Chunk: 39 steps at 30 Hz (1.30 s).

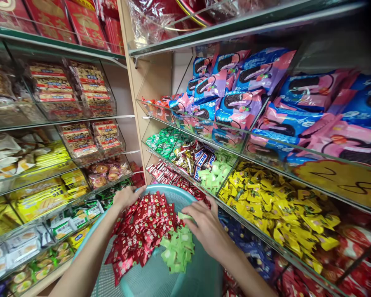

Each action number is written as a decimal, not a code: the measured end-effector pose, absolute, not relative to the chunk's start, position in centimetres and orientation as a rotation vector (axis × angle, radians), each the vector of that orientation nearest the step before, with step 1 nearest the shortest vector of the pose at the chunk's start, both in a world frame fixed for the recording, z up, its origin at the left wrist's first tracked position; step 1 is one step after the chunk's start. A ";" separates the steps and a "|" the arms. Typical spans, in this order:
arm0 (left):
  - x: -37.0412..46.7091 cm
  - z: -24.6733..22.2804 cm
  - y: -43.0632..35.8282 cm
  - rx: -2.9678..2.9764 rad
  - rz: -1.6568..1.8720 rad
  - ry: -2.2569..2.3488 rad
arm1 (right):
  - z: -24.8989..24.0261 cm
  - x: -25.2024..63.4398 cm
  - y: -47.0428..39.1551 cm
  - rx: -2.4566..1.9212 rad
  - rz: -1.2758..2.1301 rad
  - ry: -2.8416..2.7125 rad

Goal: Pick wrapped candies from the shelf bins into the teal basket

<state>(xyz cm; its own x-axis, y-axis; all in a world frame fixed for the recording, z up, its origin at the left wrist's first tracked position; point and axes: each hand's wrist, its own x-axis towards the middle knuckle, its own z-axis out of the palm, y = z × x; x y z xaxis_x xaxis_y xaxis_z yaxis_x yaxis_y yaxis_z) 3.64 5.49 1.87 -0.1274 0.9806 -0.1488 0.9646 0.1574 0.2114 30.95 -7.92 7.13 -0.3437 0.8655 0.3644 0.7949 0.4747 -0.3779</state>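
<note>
- Green packets (179, 249) lie in a loose pile inside a teal basket (142, 280), toward its right side.
- Red packets (145, 222) fill more of the basket, heaped beside the green ones – the two piles touch.
- The right hand (207, 225) is over the basket's right side, thumb and fingers closed on a light green packet (184, 215).
- The left hand (126, 199) is at the basket's far left rim, fingers reaching along it; how firmly they grip cannot be told.
- Just beyond the basket, a shelf compartment holds red-and-white packets (163, 173).
- Above that, glass-fronted compartments hold shiny green packets (162, 141), Snickers bars (202, 159) and pale green packets (216, 175).
- To the right, yellow packets (275, 202) fill a wide compartment, with dark blue packets (250, 247) below.
- Higher up sit blue-and-pink bags (241, 103) showing dark cookies – a yellow sign (343, 179) reading 28 hangs at the front.
- Left-hand shelves carry clear-wrapped bars (52, 84), yellow packages (43, 202) and white packages (23, 245).
- Red packages (83, 22) stand on the top left shelf.
</note>
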 end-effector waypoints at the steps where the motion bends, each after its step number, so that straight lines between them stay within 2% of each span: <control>1: 3.7 1.9 5.5 1.888 0.091 2.189 | 6.2 31.0 -8.0 -1.391 0.224 -2.207; 5: 3.7 1.8 5.6 1.875 0.070 2.211 | 4.0 31.4 -7.8 -1.452 0.322 -2.183; 15: 3.9 1.6 5.9 1.882 0.040 2.200 | 3.2 31.4 -7.4 -1.443 0.345 -2.158; 23: 5.3 2.6 5.7 1.907 0.073 2.175 | 3.0 29.0 -0.2 -1.323 0.205 -2.306; 29: 6.0 3.1 5.4 1.930 0.065 2.163 | 2.4 26.7 5.1 -1.520 0.443 -2.335; 35: 5.7 2.8 5.7 1.975 0.068 2.094 | 1.6 25.8 5.7 -1.695 0.481 -2.246; 37: 6.7 4.0 5.4 2.062 0.173 2.059 | 1.6 25.9 5.6 -1.703 0.483 -2.238; 39: 8.7 6.4 4.8 2.301 0.554 2.052 | 1.7 25.9 5.5 -1.701 0.484 -2.241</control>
